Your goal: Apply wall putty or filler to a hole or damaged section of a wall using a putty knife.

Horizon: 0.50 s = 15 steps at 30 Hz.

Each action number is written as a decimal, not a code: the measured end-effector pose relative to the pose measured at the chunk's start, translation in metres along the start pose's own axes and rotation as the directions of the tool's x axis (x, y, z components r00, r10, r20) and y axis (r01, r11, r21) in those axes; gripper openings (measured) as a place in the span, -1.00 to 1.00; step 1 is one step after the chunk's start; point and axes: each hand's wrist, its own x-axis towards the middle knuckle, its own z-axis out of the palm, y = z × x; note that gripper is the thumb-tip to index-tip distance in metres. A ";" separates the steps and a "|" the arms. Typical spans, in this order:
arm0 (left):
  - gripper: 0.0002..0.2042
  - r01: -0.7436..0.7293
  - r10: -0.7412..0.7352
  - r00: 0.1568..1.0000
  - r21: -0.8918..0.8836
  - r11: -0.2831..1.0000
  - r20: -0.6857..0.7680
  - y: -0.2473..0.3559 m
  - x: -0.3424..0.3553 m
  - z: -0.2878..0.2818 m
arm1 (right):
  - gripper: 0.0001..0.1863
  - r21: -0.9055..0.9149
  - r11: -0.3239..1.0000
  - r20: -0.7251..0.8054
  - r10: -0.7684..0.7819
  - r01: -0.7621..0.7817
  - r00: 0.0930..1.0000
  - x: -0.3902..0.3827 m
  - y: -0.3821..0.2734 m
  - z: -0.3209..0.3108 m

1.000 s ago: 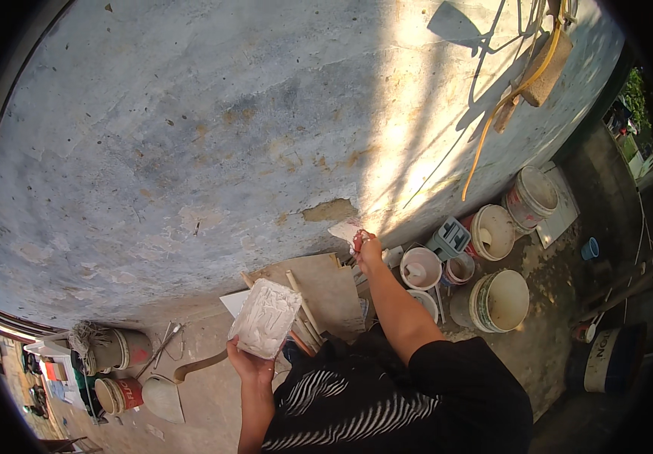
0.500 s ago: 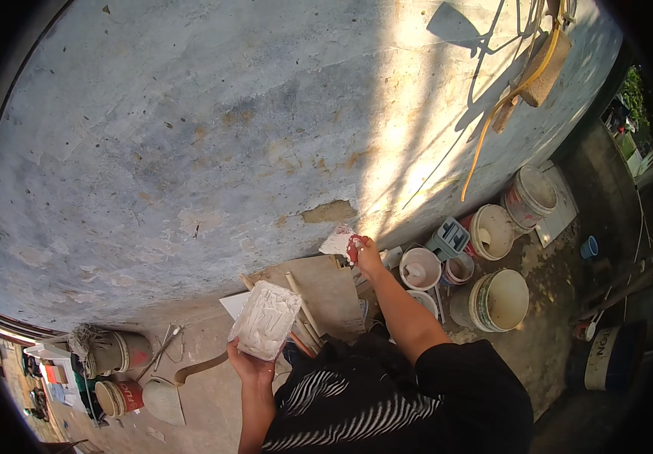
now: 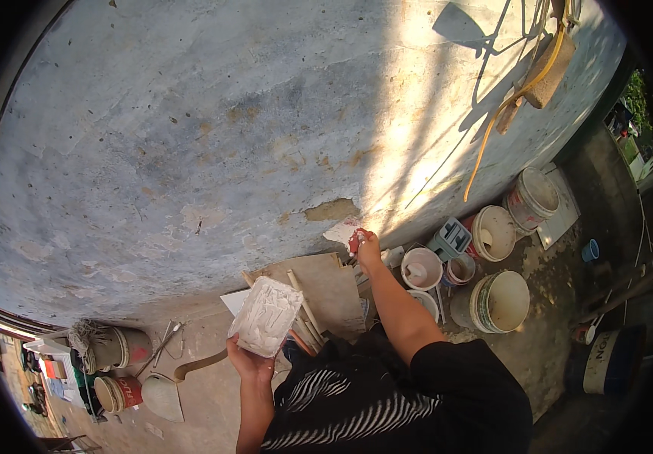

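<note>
My left hand grips the lower edge of a rectangular tray whose inside is thickly coated with white putty. In my right hand is a putty knife, its red handle enclosed by my fingers and its broad blade smeared white. The blade lies close to the weathered grey-blue wall, just below a bare brownish patch. Whether the blade touches the wall, I cannot tell.
Several buckets stand to the right along the wall. A sickle-like curved tool hangs with a yellow strap at upper right. Boards and poles lie at the wall's foot. More buckets and a shovel are at left.
The putty knife's blade has moved slightly up, nearer to the bare patch. My left hand and the tray have barely moved.
</note>
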 end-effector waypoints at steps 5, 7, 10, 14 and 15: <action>-0.21 0.032 -0.032 0.999 0.000 0.999 0.004 -0.002 0.005 0.003 | -0.82 -0.234 0.944 0.168 -0.196 0.232 0.966 0.017 0.018 -0.040; -0.21 0.000 0.000 0.999 0.002 1.000 -0.039 0.002 -0.002 -0.005 | -0.82 -0.106 0.993 0.104 -0.031 0.043 0.994 0.006 0.001 -0.030; -0.21 -0.011 0.011 1.000 -0.013 1.000 0.010 0.001 -0.004 -0.002 | -0.83 0.181 0.979 0.066 0.084 -0.094 0.994 0.003 -0.016 -0.012; -0.22 0.004 -0.004 1.000 0.014 1.000 0.015 0.000 -0.004 0.000 | -0.83 0.100 0.995 0.179 0.001 -0.020 0.984 -0.012 0.000 0.008; -0.22 0.007 -0.008 1.000 0.014 1.000 0.023 0.000 -0.003 -0.001 | -0.83 0.032 0.999 0.215 0.003 -0.010 0.977 -0.012 0.004 0.001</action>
